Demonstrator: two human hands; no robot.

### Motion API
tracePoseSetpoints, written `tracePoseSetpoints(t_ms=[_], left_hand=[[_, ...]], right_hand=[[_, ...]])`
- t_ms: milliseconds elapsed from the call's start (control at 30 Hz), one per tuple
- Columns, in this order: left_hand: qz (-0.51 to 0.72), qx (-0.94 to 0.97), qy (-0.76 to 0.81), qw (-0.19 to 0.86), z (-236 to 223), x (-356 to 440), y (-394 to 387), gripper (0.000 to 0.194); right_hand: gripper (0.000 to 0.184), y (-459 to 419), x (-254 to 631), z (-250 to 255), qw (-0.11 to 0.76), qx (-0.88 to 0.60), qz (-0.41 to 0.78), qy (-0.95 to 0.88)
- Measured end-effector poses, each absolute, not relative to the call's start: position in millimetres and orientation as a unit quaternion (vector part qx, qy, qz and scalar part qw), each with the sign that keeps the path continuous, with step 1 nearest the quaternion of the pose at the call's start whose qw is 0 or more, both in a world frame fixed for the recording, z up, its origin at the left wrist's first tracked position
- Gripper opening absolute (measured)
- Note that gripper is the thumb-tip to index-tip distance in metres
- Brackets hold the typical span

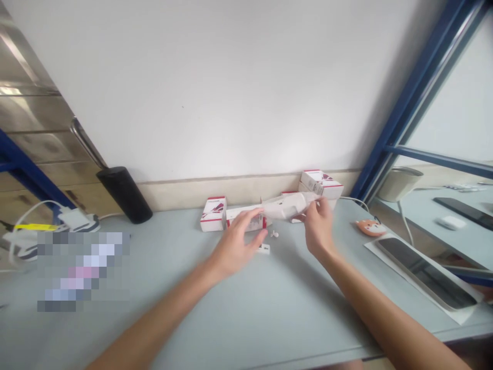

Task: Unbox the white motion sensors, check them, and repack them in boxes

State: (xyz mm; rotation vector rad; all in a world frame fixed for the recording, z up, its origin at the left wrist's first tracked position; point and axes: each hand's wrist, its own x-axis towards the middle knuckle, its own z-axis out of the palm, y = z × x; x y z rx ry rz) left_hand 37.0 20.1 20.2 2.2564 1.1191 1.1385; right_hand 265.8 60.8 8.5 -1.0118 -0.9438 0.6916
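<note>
My right hand [319, 226] pinches the narrow right end of a white tapered handheld device [287, 206], held nearly level above the back of the desk. Beside its left end is my left hand [236, 246], fingers stretched and thumb apart; the fingertips reach the device's edge, and I cannot tell whether they touch. An open white and red box [256, 223] lies behind the left hand, partly covered by it. On the desk below the device sit a small white part [274, 234] and a flat white piece [264, 249], partly behind the left thumb.
A white and red box [213, 213] stands at the left, and more boxes [322, 182] are stacked at the right by the wall. A black cylinder [125, 195] and white chargers [77, 220] are farther left. At right lie an orange animal-shaped item [370, 227] and a dark slab [425, 272].
</note>
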Motion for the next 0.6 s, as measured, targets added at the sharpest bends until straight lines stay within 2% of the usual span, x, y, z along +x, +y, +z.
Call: tracePoseSetpoints(t_ms=[100, 167, 300, 400, 533, 600], left_hand=[[0.464, 0.687, 0.392, 0.399, 8, 40, -7, 0.067], [0.475, 0.614, 0.382, 0.502, 3, 41, -16, 0.065], [0.475, 0.503, 0.403, 0.599, -2, 39, -17, 0.052], [0.483, 0.419, 0.374, 0.672, -5, 33, -10, 0.049], [0.477, 0.357, 0.322, 0.736, -8, 24, -4, 0.043], [0.466, 0.334, 0.306, 0.76, -7, 23, -3, 0.04]], right_hand=[[0.026, 47, 249, 12, 0.658, -0.427, 0.433, -0.444], [0.025, 38, 238, 12, 0.62, -0.415, 0.492, -0.449], [0.035, 26, 225, 15, 0.576, -0.401, 0.539, -0.466], [0.04, 23, 226, 19, 0.555, -0.375, 0.511, -0.539], [0.033, 22, 231, 21, 0.516, -0.402, 0.404, -0.64], [0.033, 21, 233, 20, 0.525, -0.414, 0.36, -0.651]])
